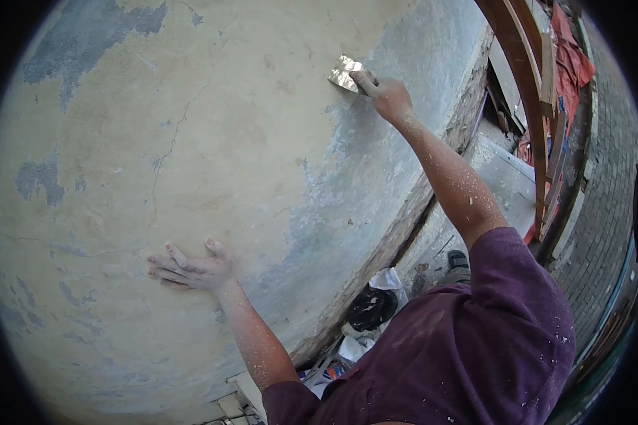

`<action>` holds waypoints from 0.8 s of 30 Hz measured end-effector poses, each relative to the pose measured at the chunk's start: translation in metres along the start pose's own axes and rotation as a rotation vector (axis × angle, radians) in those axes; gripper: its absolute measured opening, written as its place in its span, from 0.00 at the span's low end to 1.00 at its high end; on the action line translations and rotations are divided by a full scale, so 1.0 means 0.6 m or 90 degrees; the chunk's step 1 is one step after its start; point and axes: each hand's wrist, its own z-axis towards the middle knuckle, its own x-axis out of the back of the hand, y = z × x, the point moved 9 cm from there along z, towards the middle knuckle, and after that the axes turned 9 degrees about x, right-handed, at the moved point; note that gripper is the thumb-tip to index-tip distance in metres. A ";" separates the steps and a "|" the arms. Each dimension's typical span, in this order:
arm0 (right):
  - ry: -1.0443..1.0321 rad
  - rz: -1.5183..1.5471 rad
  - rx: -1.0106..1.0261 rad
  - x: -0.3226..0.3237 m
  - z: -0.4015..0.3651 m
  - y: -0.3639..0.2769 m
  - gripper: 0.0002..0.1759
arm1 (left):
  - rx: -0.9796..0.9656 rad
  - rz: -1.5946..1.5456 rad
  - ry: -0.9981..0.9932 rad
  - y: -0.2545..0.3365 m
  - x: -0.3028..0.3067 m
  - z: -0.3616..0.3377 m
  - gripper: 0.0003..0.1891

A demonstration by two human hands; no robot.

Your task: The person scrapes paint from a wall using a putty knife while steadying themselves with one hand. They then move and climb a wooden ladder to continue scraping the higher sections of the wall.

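Observation:
My right hand [392, 99] is wrapped round the handle of a putty knife [346, 73], its wide metal blade at the surface of the wall [241, 142]. Cream paint covers much of that wall, with blue-grey patches bared along its right side and upper left. Lower down, my left hand [195, 267] lies against the cream paint with its fingers spread, holding nothing. A thin crack runs up the wall above it. Pale flecks and dust speckle both forearms.
Below the wall's foot sit a black plastic bag [372, 308] and white bags [353, 348]. A wooden frame [524, 71] rises on the right, near a red tarp [571, 60]. Beyond a kerb runs a brick-paved road [609, 142]. My shoe [457, 259] stands on the concrete walkway.

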 end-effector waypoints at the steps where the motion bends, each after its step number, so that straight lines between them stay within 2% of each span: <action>1: -0.021 -0.002 0.008 0.003 -0.003 0.003 0.44 | 0.003 -0.003 0.000 0.003 0.001 -0.002 0.35; 3: -0.036 0.003 0.020 -0.003 -0.014 0.043 0.44 | -0.001 0.001 -0.001 0.000 0.001 0.000 0.35; 4: -0.034 -0.007 -0.022 -0.024 -0.026 0.125 0.45 | 0.001 0.004 0.004 -0.006 0.005 0.000 0.35; 6: -0.019 -0.022 -0.054 -0.010 -0.009 0.146 0.46 | 0.006 0.008 0.007 0.001 0.002 0.001 0.35; 8: 0.028 -0.001 -0.007 -0.002 0.028 0.121 0.44 | 0.002 0.004 0.013 0.000 0.004 0.002 0.35; 9: 0.021 0.012 0.008 0.029 0.030 0.049 0.44 | -0.003 -0.001 0.014 0.002 0.003 0.002 0.35; 11: -0.014 0.024 -0.004 0.043 0.045 -0.007 0.47 | -0.004 0.000 0.002 -0.002 0.003 0.001 0.35; 15: -0.033 -0.023 -0.035 0.016 0.036 0.104 0.47 | 0.003 -0.006 0.003 -0.001 0.001 -0.001 0.36; 17: 0.025 -0.033 -0.081 0.013 0.044 0.178 0.46 | 0.010 0.001 0.010 0.001 0.003 0.001 0.35; 20: -0.017 -0.018 -0.030 0.053 0.033 0.089 0.46 | -0.005 0.001 0.011 -0.005 0.004 0.003 0.35; 21: -0.017 -0.044 0.037 0.050 0.053 0.023 0.45 | -0.010 -0.010 0.022 0.003 0.001 0.001 0.35; 23: 0.027 0.070 0.136 0.077 0.059 -0.096 0.43 | -0.005 -0.007 -0.006 0.010 0.001 -0.004 0.35; 24: 0.025 0.074 0.096 0.066 0.064 -0.076 0.43 | 0.006 -0.003 -0.010 0.003 0.003 0.002 0.35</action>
